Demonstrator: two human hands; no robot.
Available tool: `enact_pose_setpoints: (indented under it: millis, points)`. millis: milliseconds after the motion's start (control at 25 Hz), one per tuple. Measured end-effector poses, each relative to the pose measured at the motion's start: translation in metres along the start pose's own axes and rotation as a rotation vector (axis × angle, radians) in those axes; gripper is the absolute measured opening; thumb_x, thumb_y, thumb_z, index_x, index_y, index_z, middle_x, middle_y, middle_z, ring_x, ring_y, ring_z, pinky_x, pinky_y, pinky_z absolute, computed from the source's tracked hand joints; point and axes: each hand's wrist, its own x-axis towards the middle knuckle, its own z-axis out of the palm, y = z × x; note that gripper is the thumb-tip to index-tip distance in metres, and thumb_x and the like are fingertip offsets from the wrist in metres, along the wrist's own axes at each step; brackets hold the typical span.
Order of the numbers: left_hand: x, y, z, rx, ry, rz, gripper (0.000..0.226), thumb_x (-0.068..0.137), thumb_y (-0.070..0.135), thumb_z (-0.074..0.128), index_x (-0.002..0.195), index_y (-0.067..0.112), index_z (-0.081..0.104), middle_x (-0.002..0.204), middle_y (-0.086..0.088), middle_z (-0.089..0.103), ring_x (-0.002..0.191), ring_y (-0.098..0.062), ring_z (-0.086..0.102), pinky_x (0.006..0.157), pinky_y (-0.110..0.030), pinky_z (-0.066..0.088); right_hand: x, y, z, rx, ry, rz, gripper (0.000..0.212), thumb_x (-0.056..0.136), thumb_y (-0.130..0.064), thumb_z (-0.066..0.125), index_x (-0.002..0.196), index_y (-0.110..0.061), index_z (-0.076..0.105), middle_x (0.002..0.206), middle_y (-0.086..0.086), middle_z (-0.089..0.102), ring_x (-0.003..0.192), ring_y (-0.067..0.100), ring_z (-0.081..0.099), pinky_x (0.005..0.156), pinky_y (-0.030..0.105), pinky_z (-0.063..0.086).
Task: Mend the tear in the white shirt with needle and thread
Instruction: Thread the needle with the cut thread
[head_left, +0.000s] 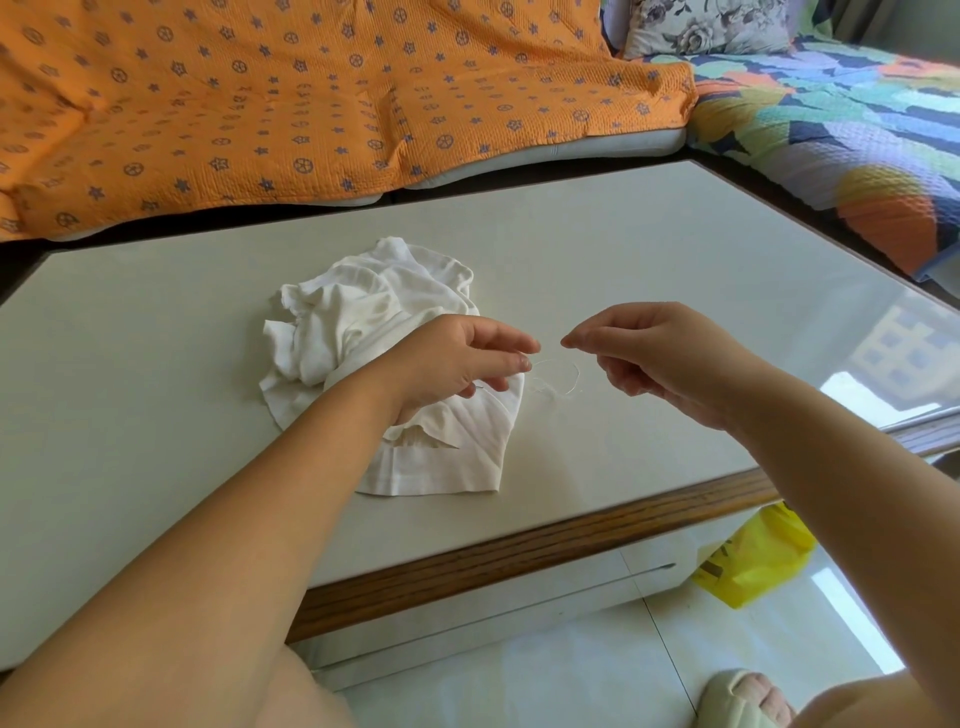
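Forearms reach over table. Left hand pinches needle above crumpled white shirt. Right hand pinches thread, which loops between the hands.

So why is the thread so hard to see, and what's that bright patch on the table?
Head view: the white thread nearly vanishes against the pale table; the bright patch is a window's reflection glaring off the glossy top; the wide lens bows the wooden edge; shadows are faint.
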Motion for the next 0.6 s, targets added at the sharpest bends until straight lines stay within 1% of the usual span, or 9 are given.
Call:
enact_pose_setpoints:
  millis: [120,240,440,600]
  points:
    - [0.0,0.001,0.006,-0.002,0.012,0.014,0.022,0.086,0.026,0.075,0.108,0.031,0.074,0.094,0.012,0.075,0.077,0.002,0.064,0.075,-0.022,0.045,-0.001,0.001,-0.001,0.121,-0.001,-0.009,0.013,0.091,-0.017,0.064,0.093,-0.012,0.076,0.054,-0.002,0.049,0.051,0.011,0.042,0.052,0.024,0.036]
    - [0.001,0.005,0.012,-0.125,0.071,0.037,0.021,0.082,0.029,0.078,0.103,0.028,0.076,0.084,0.014,0.073,0.073,0.001,0.063,0.073,-0.023,0.044,-0.002,0.002,0.002,0.185,-0.015,-0.01,0.014,0.092,-0.017,0.062,0.094,-0.012,0.075,0.053,-0.001,0.046,0.05,0.011,0.04,0.05,0.022,0.034]
    - [0.002,0.01,0.018,-0.322,0.144,0.045,0.015,0.081,0.026,0.079,0.096,0.025,0.079,0.084,0.011,0.072,0.071,-0.005,0.06,0.067,-0.023,0.04,-0.003,0.004,0.004,0.202,-0.037,-0.009,0.015,0.093,-0.018,0.062,0.095,-0.014,0.076,0.052,0.0,0.046,0.05,0.011,0.04,0.049,0.022,0.035]
    - [0.0,0.012,0.019,-0.362,0.162,0.056,0.013,0.08,0.025,0.08,0.093,0.025,0.079,0.085,0.008,0.072,0.07,-0.006,0.058,0.064,-0.022,0.038,-0.003,0.006,0.003,0.193,-0.039,0.001,0.014,0.092,-0.018,0.063,0.095,-0.013,0.076,0.052,0.001,0.046,0.051,0.012,0.04,0.05,0.023,0.035]
